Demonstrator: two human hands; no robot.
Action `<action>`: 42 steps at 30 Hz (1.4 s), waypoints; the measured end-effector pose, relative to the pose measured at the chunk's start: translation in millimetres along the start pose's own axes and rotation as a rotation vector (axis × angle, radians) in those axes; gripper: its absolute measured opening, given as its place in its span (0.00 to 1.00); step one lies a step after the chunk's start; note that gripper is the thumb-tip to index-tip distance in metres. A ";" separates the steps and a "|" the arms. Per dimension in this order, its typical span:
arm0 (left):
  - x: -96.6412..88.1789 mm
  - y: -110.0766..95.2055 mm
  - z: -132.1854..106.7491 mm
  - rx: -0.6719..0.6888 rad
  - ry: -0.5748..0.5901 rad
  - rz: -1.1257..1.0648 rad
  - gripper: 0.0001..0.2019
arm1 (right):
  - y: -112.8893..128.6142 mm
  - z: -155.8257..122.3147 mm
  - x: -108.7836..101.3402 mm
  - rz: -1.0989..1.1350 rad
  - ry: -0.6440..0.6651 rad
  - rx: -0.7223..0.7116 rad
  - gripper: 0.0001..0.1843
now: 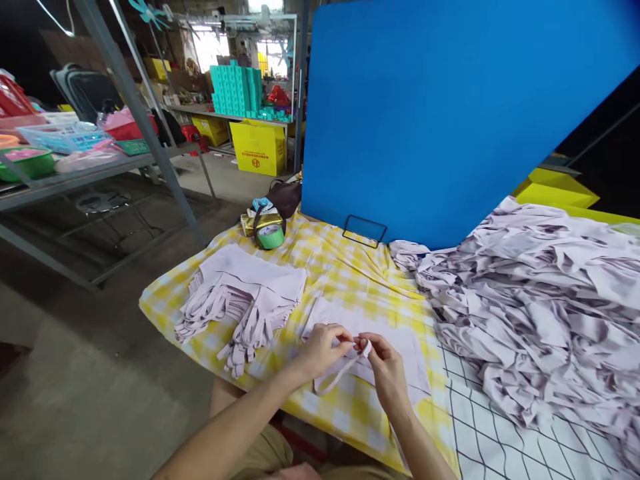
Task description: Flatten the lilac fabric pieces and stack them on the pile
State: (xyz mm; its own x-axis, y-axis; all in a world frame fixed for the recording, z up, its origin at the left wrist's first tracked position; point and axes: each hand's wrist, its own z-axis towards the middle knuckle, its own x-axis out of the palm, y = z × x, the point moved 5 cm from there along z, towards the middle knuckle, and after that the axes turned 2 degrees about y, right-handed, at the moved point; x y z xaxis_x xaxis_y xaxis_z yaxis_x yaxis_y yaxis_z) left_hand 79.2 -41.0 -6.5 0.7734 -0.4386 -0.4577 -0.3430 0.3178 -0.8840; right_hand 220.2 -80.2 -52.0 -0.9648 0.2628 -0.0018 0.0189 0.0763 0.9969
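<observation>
A pale lilac fabric piece (400,343) lies flat in front of me on a yellow-and-white checked cloth (320,267). Above it my left hand (325,347) and my right hand (385,367) meet, both with fingers pinched. Between them they hold a narrow fabric strap (345,375), which loops down toward the near left of the piece. The strap's end is partly hidden by my fingertips. To the left lies a neat stack of similar fabric pieces (250,273), with straps hanging off its near side.
A big heap of loose lilac fabric (540,300) covers the right side. A blue board (425,120) stands at the back, with a black wire frame (365,231) before it. Green tape (271,236) sits at the back left. A metal-framed table (130,160) stands farther left.
</observation>
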 end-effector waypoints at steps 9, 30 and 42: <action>17.2 6.9 2.3 0.012 -0.041 0.060 0.05 | -17.9 -7.2 12.1 0.323 -0.118 0.084 0.12; 19.4 6.8 -0.5 -0.177 -0.137 0.100 0.07 | -27.1 -19.9 12.8 0.273 -0.130 0.068 0.14; 14.5 2.4 -4.3 0.017 -0.102 0.239 0.09 | -5.5 -14.4 15.7 0.018 0.055 0.086 0.17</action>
State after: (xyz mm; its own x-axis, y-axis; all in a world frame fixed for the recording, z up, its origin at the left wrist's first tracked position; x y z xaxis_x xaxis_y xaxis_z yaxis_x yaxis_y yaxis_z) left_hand 87.3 -50.3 -15.7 0.7215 -0.2627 -0.6406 -0.5140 0.4167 -0.7498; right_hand 201.2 -90.3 -56.4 -0.9771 0.2115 0.0224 0.0562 0.1550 0.9863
